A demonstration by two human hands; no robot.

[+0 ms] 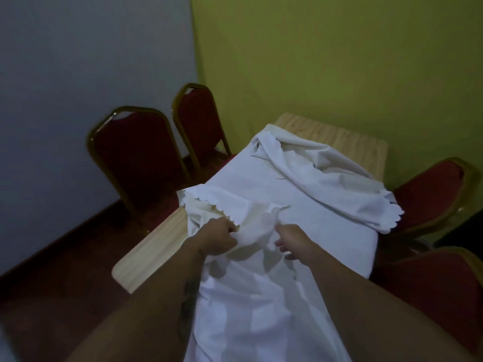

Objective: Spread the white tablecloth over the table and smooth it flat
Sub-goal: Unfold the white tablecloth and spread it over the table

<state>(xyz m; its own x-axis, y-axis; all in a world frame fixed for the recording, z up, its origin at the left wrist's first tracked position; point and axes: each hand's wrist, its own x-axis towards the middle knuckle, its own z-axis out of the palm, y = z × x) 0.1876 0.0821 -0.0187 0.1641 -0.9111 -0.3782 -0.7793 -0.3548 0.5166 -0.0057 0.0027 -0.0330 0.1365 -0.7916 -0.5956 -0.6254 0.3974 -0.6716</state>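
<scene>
Both hands' fingers (231, 232) pinching bunched tablecloth (261, 186), fingertips buried in folds, table (156, 239) mostly hidden.

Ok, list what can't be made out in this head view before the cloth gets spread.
- Most of the wooden table: covered by the bunched white tablecloth.
- Table's near end: cut off by the bottom edge and hidden by both arms.
- Left hand fingertips: buried in a fold of cloth.
- Right hand grip: partly hidden by cloth.
- Cloth's full size: folded over itself.
- Right-side red chairs: cut off by the frame edge.
</scene>
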